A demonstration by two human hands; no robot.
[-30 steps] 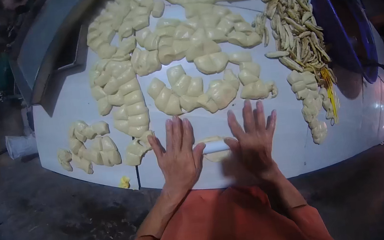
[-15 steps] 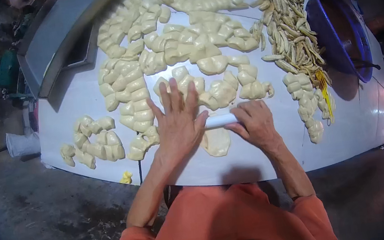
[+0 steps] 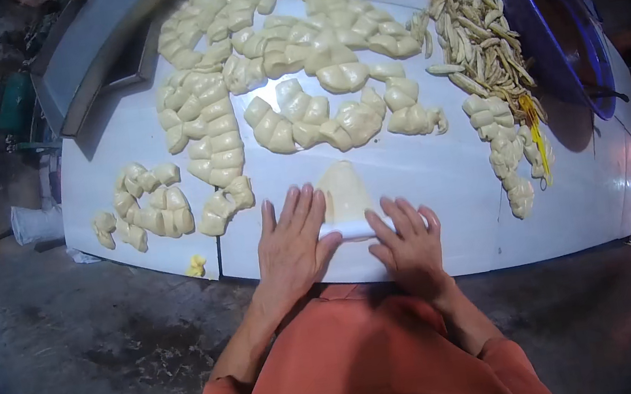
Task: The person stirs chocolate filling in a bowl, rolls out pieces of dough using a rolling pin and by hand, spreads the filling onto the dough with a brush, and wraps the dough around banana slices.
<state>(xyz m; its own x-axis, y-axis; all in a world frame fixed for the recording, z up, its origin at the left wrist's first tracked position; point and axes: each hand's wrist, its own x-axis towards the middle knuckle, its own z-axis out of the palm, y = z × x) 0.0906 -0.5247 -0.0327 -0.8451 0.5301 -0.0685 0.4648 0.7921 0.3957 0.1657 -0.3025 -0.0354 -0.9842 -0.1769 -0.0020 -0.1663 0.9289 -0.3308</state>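
A short white rolling pin (image 3: 355,229) lies crosswise near the table's front edge, on the near end of a thin flattened piece of dough (image 3: 345,191). My left hand (image 3: 291,240) rests flat over the pin's left end, fingers stretched forward and thumb pointing at the pin. Over the right end lies my right hand (image 3: 407,239), its fingers spread and slightly bent. Both palms cover the pin's ends. Just beyond, a curved row of plump dough pieces (image 3: 313,121) sits on the white table (image 3: 433,181).
More dough rows (image 3: 212,139) spread across the far and left table, with a small cluster (image 3: 166,213) at left. Metal trays (image 3: 94,59) stand far left. Pale finger-like pieces (image 3: 471,17) and a purple basin (image 3: 600,72) lie right. A yellow lump (image 3: 197,266) sits by the front edge.
The rolling pin and both hands have moved toward me. More of the flattened dough now shows beyond the pin, and my right hand's fingers have spread out from their grip.
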